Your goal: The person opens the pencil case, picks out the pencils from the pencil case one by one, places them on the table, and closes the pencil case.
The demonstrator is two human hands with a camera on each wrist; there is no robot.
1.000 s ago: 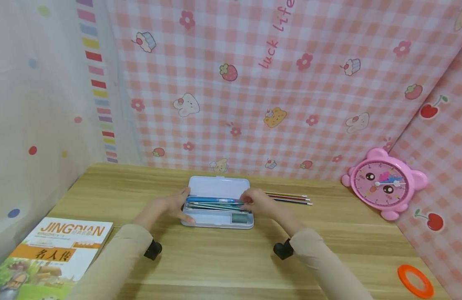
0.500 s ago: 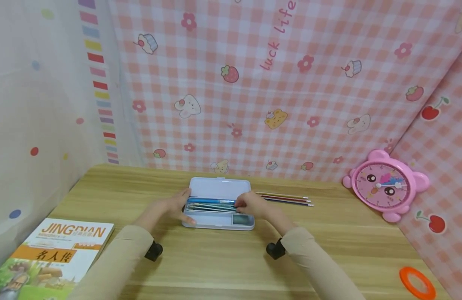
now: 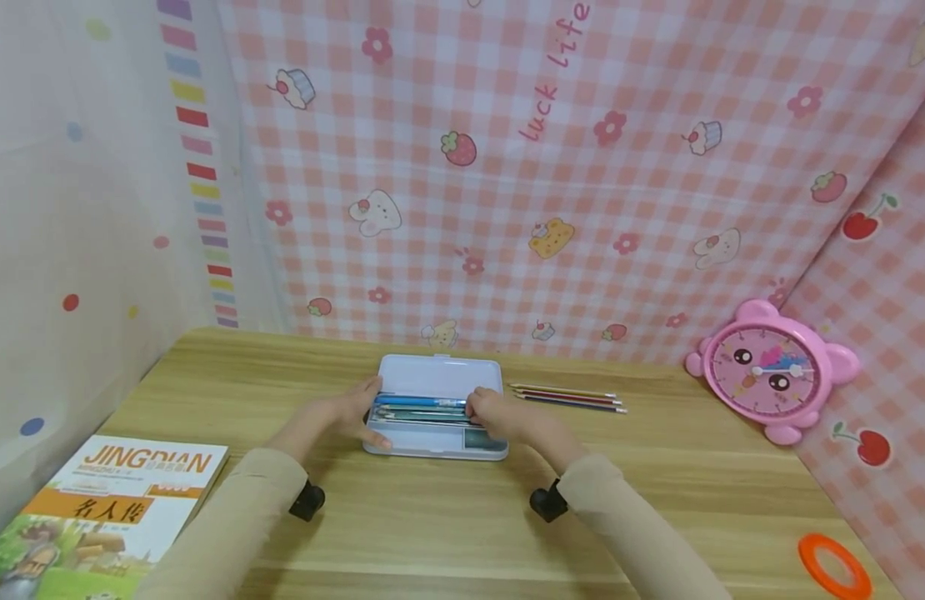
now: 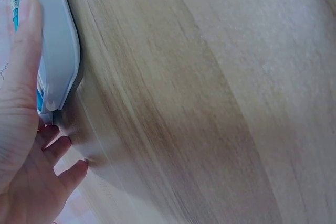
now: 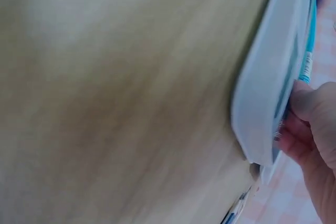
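Note:
A white pencil case (image 3: 425,450) lies unfolded on the wooden table, lid leaning back. Inside it are a blue pen (image 3: 413,402), several pencils (image 3: 425,414) and a dark green block (image 3: 483,438) at the right of the front section. My left hand (image 3: 350,412) holds the case's left end; in the left wrist view its thumb (image 4: 26,45) lies along the rim and other fingers are spread past the corner. My right hand (image 3: 496,412) reaches into the right end, pinching a pencil's end; in the right wrist view the fingertips (image 5: 287,139) partly hide it.
Several pencils (image 3: 567,398) lie on the table (image 3: 432,525) right of the case. A pink clock (image 3: 762,367) leans at the back right. An orange ring (image 3: 833,565) sits at the front right, and a book (image 3: 125,500) at the front left.
My right hand has moved a little left and toward me over the case, uncovering more of the pencils on the table. My left hand stays at the case's left end.

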